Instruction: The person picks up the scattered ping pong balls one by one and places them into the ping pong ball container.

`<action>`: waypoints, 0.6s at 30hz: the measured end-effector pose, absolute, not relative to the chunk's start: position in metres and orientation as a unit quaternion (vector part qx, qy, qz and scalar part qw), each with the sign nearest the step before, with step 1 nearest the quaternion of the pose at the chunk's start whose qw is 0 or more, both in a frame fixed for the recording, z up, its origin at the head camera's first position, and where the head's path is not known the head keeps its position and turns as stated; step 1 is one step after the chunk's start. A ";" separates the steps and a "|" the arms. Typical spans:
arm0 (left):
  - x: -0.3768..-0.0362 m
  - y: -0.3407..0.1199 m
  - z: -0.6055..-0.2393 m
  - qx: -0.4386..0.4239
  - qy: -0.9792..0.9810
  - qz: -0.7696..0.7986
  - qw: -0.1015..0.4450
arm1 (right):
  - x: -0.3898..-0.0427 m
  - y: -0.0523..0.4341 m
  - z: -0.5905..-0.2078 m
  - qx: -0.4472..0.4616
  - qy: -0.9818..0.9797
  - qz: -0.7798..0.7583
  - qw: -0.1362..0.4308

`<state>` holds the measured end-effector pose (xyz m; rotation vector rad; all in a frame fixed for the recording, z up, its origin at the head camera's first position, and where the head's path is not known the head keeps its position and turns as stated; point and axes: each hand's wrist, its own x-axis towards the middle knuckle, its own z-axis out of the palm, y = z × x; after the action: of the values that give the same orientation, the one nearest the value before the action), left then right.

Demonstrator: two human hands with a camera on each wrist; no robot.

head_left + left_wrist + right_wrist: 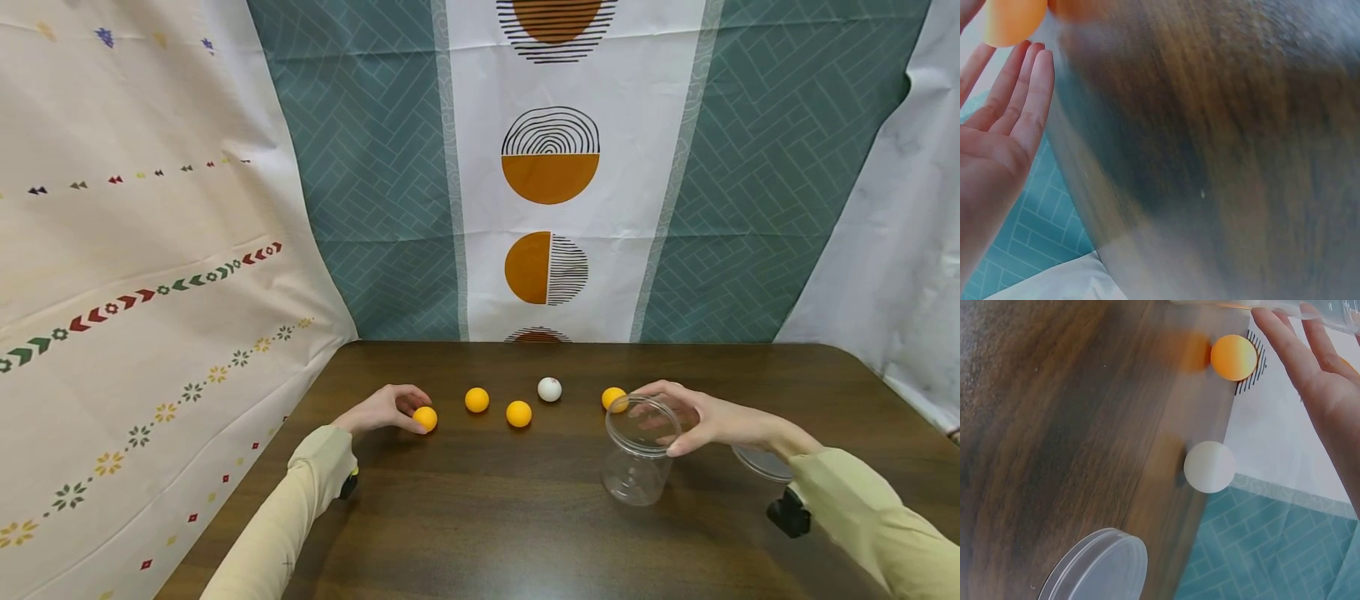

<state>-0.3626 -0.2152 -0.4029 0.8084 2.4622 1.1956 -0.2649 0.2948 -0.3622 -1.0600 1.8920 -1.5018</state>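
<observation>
Balls sit in a loose row across the dark desk [480, 517], all within easy reach. The left hand [386, 408] curls over the leftmost orange ball [424, 417], fingertips pinching it against the wood. The right hand [701, 419] grasps the rim of the clear jar [639, 454], steadying it upright with its mouth open. The lid [761, 463] lies flat just behind that wrist, out of the way. Two orange balls [477, 400] and a white ball [549, 389] wait between the hands.
</observation>
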 end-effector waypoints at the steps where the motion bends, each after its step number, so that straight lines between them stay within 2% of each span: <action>1: -0.363 -0.215 -0.403 0.280 0.854 0.414 0.144 | -0.265 0.294 -0.362 -0.391 0.694 -0.552 0.248; 18: -0.367 -0.216 -0.408 0.299 0.847 0.415 0.147 | -0.269 0.286 -0.363 -0.388 0.692 -0.550 0.262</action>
<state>-0.3675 -0.2156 -0.4081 0.8599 2.4372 1.1944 -0.2690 0.2862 -0.3629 -1.0509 1.8711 -1.4873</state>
